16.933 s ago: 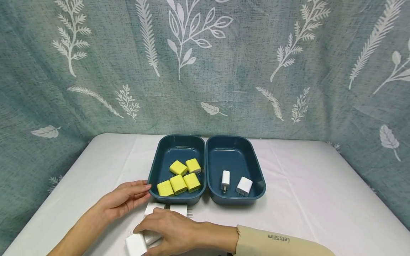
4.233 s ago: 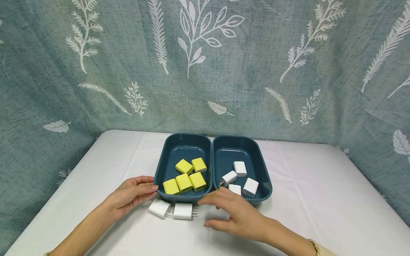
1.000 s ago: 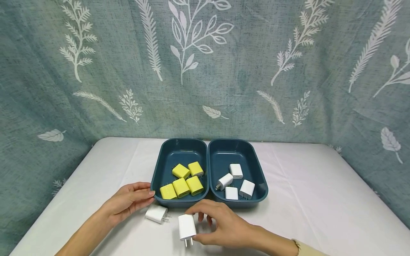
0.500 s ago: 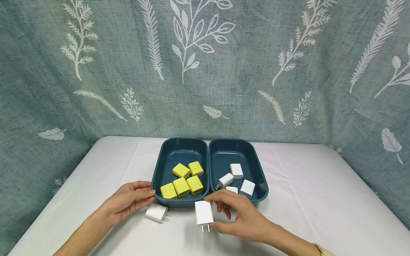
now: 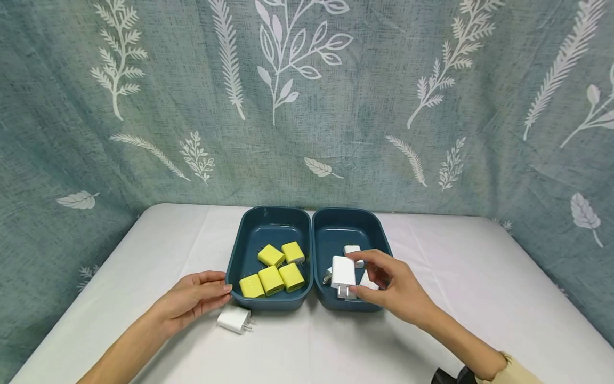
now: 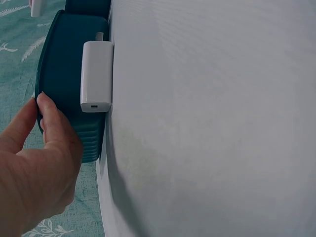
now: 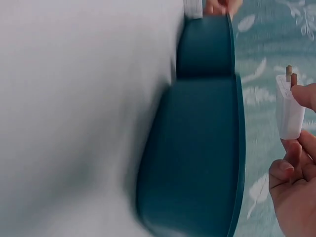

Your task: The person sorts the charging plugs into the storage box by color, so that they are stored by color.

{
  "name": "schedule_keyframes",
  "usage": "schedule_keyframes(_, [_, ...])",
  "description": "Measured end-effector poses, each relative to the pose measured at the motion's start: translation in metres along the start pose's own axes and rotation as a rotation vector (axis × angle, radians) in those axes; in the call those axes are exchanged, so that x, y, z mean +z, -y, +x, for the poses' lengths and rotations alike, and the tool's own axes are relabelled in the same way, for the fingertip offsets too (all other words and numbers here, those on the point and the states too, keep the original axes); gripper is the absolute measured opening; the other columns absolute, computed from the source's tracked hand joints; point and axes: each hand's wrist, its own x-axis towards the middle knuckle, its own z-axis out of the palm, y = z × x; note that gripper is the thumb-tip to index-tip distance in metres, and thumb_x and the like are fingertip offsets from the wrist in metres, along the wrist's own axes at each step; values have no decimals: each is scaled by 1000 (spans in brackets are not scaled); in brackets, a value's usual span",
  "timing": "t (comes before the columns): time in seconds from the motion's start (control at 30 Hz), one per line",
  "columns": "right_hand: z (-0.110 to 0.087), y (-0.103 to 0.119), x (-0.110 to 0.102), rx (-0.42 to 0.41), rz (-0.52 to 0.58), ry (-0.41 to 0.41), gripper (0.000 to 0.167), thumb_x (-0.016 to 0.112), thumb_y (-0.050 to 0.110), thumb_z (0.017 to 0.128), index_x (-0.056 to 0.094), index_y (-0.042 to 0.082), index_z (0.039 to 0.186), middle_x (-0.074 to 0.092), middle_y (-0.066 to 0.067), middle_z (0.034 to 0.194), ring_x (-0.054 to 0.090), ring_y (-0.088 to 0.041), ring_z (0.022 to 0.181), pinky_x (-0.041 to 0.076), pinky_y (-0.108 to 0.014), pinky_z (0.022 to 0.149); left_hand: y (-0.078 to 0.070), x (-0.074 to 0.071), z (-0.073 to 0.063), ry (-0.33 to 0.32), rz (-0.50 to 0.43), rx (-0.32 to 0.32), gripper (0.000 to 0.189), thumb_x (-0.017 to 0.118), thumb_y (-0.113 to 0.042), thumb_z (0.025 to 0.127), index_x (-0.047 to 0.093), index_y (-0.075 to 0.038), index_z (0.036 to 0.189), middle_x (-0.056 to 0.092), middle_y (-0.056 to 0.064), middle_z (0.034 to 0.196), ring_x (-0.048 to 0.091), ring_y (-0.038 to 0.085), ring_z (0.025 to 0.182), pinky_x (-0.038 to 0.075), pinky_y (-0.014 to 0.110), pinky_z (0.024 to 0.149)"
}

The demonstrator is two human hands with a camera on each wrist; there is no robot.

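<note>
My right hand (image 5: 390, 282) pinches a white USB wall charger (image 5: 342, 272) between thumb and fingertips, above the front of the right blue tray (image 5: 347, 230). The held charger's two metal prongs point toward me; in the right wrist view the charger (image 7: 290, 113) is apart from the tray. Other white chargers (image 5: 352, 249) lie in that tray, partly covered by my hand. With thumb and fingers, my left hand (image 5: 192, 300) pinches the near left rim of the left blue tray (image 5: 275, 233). Several yellow chargers (image 5: 272, 280) lie inside it.
One white charger (image 5: 233, 319) lies on the white-covered table (image 5: 446, 320) just in front of the left tray, prongs to the right. Both trays stand side by side. Behind the table hangs a green-blue leaf-patterned curtain (image 5: 307, 106).
More white chargers have gathered in the right tray since the earliest frame. In the last second my right hand has carried a charger from the table up and right over that tray. My left hand stays.
</note>
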Motion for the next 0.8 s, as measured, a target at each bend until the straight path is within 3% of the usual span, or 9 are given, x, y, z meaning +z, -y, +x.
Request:
schedule_keyframes(0.27, [5,-25,-27,144,-92,-72,49,81,11,84,63,18,128,49,-7,83,46,-20,69,39,-27,52,0,0,0,-1,-2,0,61,63,4,94,24,16,140,59,14,108,67,17,96,55,30,93])
schedule_keyframes(0.53, [10,-60,-48,282,-139,-92,45,79,20,87,63,15,130,50,-9,82,45,-16,72,39,-26,53,-1,-1,-1,3,9,-9,65,65,1,94,22,17,141,60,14,108,67,16,97,54,30,94])
schedule_keyframes(0.8, [11,-75,-53,329,-162,-80,48,79,25,88,63,13,131,54,-11,90,46,-17,75,39,-27,54,-2,0,-1,1,6,-7,63,64,2,94,24,16,140,60,14,107,68,17,96,55,30,93])
